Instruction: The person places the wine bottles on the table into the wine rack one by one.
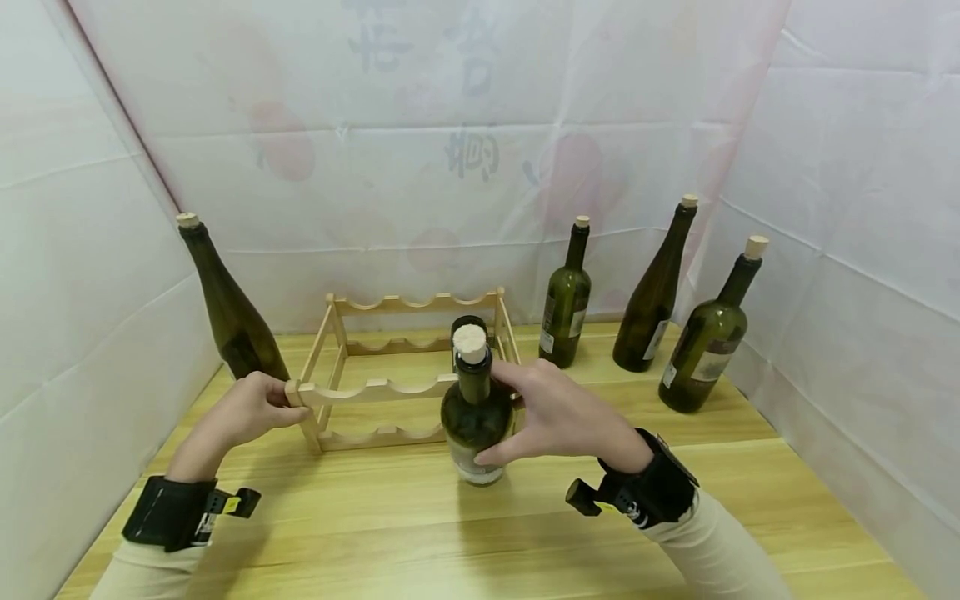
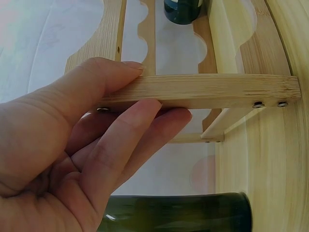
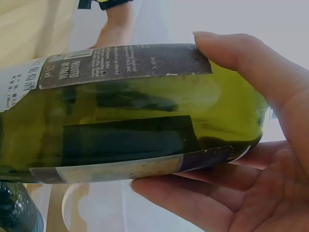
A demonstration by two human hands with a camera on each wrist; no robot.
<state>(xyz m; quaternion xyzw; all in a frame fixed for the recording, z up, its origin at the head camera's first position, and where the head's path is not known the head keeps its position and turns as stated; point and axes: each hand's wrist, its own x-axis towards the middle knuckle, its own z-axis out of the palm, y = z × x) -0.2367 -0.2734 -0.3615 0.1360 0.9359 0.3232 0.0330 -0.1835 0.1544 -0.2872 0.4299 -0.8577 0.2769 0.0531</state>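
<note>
My left hand pinches the front left corner post of a light wooden wine rack, thumb on one side and fingers on the other in the left wrist view. In my right hand is a green wine bottle with a cork in its neck. Thumb and fingers curl round its labelled body, and it is upright before the rack's right front in the head view. Partly hidden behind it, another dark bottle is in the rack's right end; its rounded end shows in the left wrist view.
A tall corked bottle stands just left of the rack. To the right stand three more corked bottles: a green one, a slimmer one and a labelled one. White cloth walls enclose the wooden table.
</note>
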